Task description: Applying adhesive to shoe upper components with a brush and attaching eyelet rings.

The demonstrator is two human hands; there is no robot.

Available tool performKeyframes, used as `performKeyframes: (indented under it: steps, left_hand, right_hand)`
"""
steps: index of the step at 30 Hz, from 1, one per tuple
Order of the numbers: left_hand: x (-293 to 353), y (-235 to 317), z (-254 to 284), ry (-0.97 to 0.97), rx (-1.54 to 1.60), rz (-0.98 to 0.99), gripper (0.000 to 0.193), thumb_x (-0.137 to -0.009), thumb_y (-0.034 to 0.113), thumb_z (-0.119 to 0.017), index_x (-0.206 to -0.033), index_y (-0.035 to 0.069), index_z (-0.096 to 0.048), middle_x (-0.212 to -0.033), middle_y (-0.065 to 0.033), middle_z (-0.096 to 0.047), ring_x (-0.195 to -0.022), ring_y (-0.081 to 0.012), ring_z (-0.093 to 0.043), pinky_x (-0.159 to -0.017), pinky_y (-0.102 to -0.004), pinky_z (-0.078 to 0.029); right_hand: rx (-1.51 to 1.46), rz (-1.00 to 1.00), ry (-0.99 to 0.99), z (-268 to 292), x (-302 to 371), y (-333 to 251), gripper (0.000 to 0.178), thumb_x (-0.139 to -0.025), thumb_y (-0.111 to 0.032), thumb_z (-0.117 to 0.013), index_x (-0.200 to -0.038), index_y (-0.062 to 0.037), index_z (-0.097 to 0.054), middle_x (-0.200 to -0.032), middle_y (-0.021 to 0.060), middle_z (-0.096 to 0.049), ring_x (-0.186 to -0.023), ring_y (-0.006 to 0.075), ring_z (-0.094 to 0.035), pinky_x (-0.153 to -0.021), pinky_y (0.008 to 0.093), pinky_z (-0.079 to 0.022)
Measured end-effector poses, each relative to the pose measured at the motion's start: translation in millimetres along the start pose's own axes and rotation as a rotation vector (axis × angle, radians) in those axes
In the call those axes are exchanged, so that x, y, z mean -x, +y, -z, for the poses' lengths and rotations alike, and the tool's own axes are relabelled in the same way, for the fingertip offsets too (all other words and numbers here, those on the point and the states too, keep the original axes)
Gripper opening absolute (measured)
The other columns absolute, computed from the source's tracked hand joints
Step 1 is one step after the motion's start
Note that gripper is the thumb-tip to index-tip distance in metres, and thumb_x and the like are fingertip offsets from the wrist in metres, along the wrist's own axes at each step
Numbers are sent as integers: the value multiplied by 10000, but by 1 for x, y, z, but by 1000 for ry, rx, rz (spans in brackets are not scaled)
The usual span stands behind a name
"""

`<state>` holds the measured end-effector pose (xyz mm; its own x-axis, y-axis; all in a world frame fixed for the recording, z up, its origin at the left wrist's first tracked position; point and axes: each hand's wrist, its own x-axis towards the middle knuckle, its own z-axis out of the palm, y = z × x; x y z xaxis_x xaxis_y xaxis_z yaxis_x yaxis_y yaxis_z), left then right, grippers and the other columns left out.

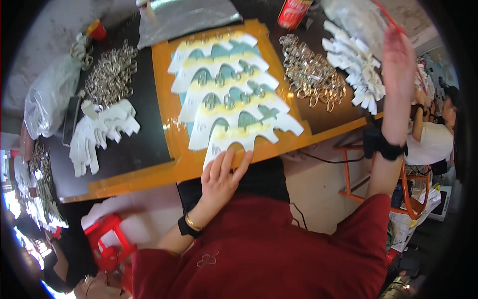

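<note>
My left hand (221, 177) lies with fingers spread on the near edge of a white cut-out card piece (231, 137), the closest in a column of overlapping pieces on an orange-edged board (167, 132). Yellowish bands run across these pieces. Metal clasps (229, 102) sit on some of the bands. Far to the right, my right hand (398, 57) is raised beside a heap of white card pieces (356, 65). Its fingers are blurred, and a thin red line (388, 14) passes by the fingertips; whether the hand holds it is unclear.
Metal clasp piles lie left (112, 74) and right (311, 70) of the board. More white pieces (102, 132) and a plastic bag (52, 97) are at left. A silver sheet (189, 20) and red can (294, 12) stand behind. Other people work at both sides.
</note>
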<state>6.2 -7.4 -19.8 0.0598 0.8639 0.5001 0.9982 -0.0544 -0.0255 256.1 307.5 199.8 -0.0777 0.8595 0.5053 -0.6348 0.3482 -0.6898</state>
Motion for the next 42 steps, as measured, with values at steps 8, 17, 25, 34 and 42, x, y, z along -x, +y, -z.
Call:
performKeyframes:
  steps: [8,17,25,34,42]
  left_hand:
    - [-4,-3,24,61,442,131,504,-637,85,-709,-1121,220,-658,-1164,-35,-540,-1049,-233,-514,-933,-361,-333]
    - [-50,15,22,-99,687,-103,427,-674,56,-703,-1094,113,-655,-1234,-72,-574,-1076,-217,-561,-835,-329,-392]
    - [-56,22,10,-140,547,-74,402,-713,90,-696,-1111,108,-638,-1264,-78,-561,-1104,-199,-558,-844,-298,-369]
    - [-54,22,12,-148,476,-87,391,-724,73,-633,-1113,112,-639,-1267,-73,-560,-1099,-189,-565,-852,-296,-377]
    - [-53,24,8,-121,454,-99,411,-710,70,-608,-1116,121,-638,-1274,-75,-555,-1102,-200,-567,-824,-301,-417]
  right_hand:
    - [653,14,-185,-4,188,24,205,-905,-61,-468,-1035,45,-586,-1085,225,-614,-905,286,-627,-830,389,-516]
    - [826,-173,-258,-6,248,48,154,-827,53,-523,-963,26,-591,-1002,220,-644,-793,258,-654,-753,358,-540]
    - [859,-231,-311,-1,237,47,153,-799,63,-537,-929,40,-616,-993,214,-652,-797,260,-665,-751,352,-545]
    - [939,-164,-500,-8,230,39,145,-717,58,-574,-839,18,-643,-945,182,-677,-770,268,-662,-709,334,-535]
    - [932,-158,-534,-14,222,39,179,-657,70,-576,-813,10,-641,-930,173,-679,-754,273,-655,-693,336,-527]
